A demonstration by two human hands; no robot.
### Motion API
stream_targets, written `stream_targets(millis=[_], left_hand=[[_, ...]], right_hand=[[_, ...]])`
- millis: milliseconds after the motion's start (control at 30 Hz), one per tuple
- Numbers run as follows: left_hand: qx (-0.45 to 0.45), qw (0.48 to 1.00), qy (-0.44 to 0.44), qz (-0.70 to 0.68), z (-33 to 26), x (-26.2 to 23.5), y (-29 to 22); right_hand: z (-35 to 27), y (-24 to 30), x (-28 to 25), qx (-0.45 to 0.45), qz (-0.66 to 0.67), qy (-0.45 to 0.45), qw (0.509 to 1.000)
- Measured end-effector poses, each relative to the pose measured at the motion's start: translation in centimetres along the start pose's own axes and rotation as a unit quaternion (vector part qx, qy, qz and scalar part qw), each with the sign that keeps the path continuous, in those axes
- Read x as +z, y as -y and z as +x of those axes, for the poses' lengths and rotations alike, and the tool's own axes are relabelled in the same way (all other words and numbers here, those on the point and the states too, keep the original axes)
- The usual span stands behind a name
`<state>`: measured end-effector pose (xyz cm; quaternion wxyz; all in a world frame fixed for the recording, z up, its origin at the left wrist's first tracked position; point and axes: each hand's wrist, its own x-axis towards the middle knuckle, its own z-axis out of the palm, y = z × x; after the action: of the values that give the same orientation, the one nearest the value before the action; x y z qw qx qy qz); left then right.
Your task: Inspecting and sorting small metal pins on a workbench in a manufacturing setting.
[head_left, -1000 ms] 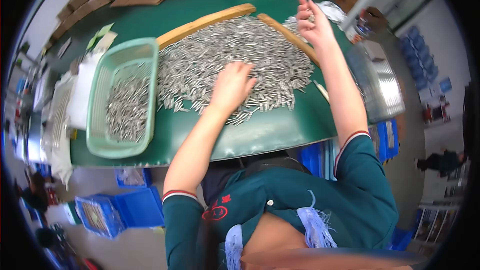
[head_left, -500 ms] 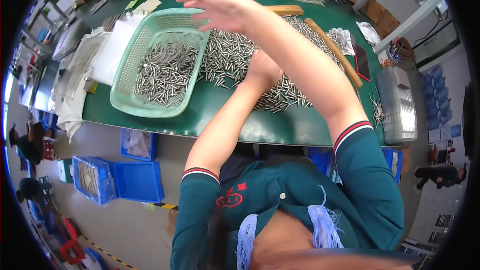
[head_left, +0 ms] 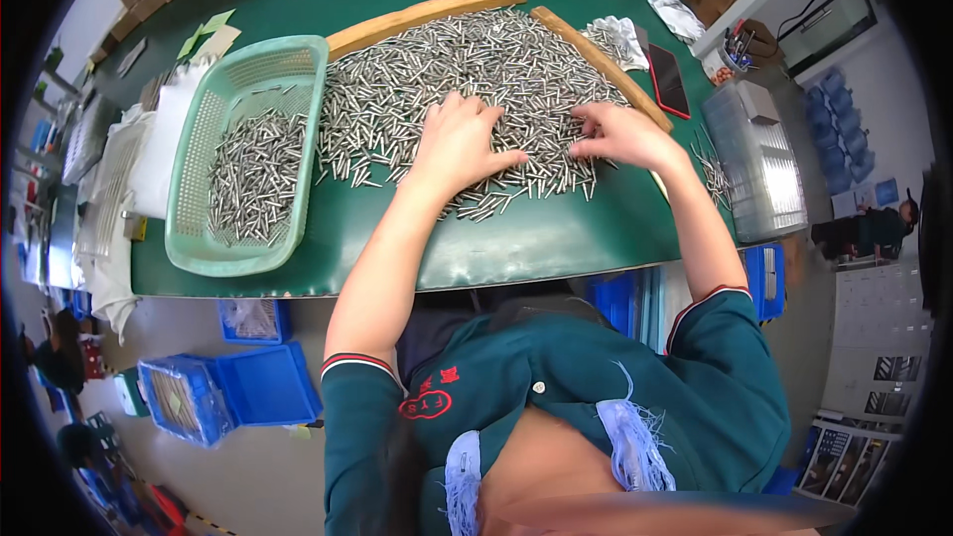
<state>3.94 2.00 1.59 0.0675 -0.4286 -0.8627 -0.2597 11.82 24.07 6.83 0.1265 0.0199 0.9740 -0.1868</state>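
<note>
A wide heap of small metal pins (head_left: pixel 427 69) lies spread over the green table (head_left: pixel 526 243). My left hand (head_left: pixel 459 144) rests on the heap's near side, palm down, with its thumb stretched out to the right and fingers apart. At the heap's right side is my right hand (head_left: pixel 627 136), its thumb and bent fingers apart and touching the pins. Neither hand visibly holds a pin. To the left of my left hand stands a light green plastic basket (head_left: pixel 230 260), with more of the same pins (head_left: pixel 256 174) inside.
Two wooden strips, one behind (head_left: pixel 427 18) and one at the right (head_left: pixel 601 60), border the heap. Beyond the right strip lie a red-edged phone (head_left: pixel 668 81) and a crumpled white bag (head_left: pixel 620 40). A clear plastic box (head_left: pixel 759 159) stands at the right edge. Blue bins (head_left: pixel 266 382) sit on the floor.
My right hand has come back from above the basket to the heap's right side. My left hand now lies flatter on the pins, fingers spread. The view has shifted.
</note>
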Motion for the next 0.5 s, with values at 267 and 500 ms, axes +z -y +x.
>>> stream_targets(millis=[267,500], left_hand=[[0.026,0.998,-0.032,0.055,0.7,1.9,-1.4],[-0.020,0.998,-0.011,0.055,0.6,-0.1,0.8]], right_hand=[[2.1,1.9,4.1,-0.086,0.023,-0.126,0.988],[4.3,3.4,6.3,-0.180,0.000,-0.226,0.957]])
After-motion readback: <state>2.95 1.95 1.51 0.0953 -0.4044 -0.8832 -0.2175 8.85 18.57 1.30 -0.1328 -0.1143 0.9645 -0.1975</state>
